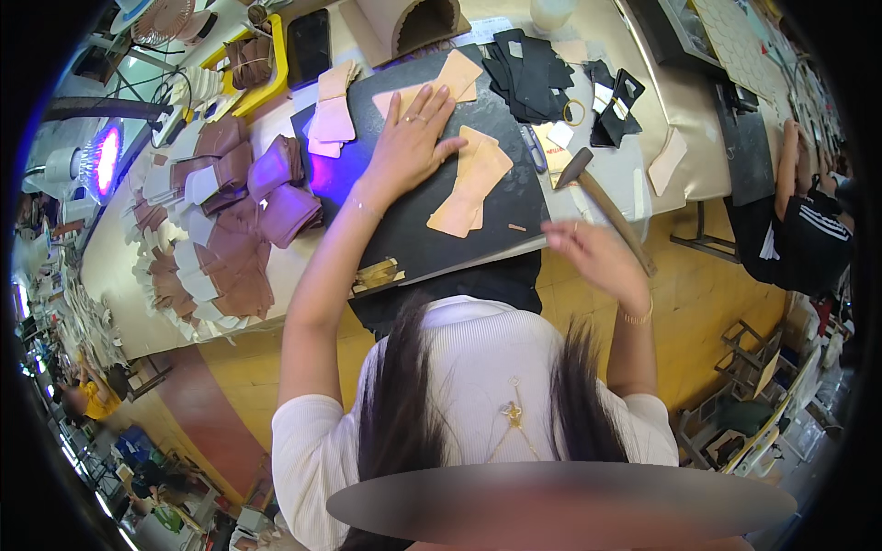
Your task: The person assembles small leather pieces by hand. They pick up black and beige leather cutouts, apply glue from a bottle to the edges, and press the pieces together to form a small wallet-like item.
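Note:
My left hand (413,138) lies flat with its fingers spread over pale tan leather pieces (457,75) at the far side of a black work mat (395,220). Just nearer than its fingertips, more pale leather pieces (470,184) overlap in a crossed pile. My right hand (602,262) hovers off the mat's right front edge, its fingers curled and thumb and forefinger close together. Whatever they may pinch is too small to make out. A small tan strip (517,228) rests on the mat beside those fingertips. The hammer (611,207) lies behind my right hand, wooden handle toward me.
Stacks of brown folded leather pieces (225,257) fill the left side, near a lit purple lamp (107,158). Black pieces (533,78) lie at the back right, beside a utility knife (532,147). A phone (308,48) and yellow tray (278,55) stand back left. Another person (808,230) sits at right.

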Motion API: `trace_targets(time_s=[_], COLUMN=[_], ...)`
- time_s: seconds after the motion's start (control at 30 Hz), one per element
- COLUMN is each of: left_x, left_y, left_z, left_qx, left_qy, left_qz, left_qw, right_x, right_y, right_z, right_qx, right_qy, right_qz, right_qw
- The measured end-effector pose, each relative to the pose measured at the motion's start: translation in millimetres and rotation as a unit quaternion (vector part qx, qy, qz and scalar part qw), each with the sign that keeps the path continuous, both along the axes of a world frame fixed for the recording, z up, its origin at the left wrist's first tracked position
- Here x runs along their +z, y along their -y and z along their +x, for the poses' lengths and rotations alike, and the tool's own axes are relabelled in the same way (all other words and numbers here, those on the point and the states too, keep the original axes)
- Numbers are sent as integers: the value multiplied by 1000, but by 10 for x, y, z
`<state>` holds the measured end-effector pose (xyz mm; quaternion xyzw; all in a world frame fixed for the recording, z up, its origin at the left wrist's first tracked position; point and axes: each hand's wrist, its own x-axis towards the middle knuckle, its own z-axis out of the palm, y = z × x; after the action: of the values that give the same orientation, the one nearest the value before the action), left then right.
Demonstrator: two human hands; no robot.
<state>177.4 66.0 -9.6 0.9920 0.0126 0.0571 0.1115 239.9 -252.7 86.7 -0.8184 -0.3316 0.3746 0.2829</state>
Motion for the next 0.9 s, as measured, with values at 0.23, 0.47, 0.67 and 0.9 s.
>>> trace_targets(time_s=[0.23,0.47,0.67,0.9], left_x=[265,217,391,251], left_y=[755,797,282,362], left_z=[-373,-835,-1103,-1265], left_qx=[3,-30,-53,82], left_qy=[89,-20,-77,55], left_qz=[-54,-74,-107,-115], left_qw=[995,997,990,989], right_x=[-564,-957,-917,-607], right_y=[-1187,-1931,-1739,-1290], right_z=[1679,2606,2625,2508], right_qx=[-278,-305,-522,-513], right_qy=[210,241,-43,-204], right_qz=[311,345,446,627], right_qw=[884,854,726,550])
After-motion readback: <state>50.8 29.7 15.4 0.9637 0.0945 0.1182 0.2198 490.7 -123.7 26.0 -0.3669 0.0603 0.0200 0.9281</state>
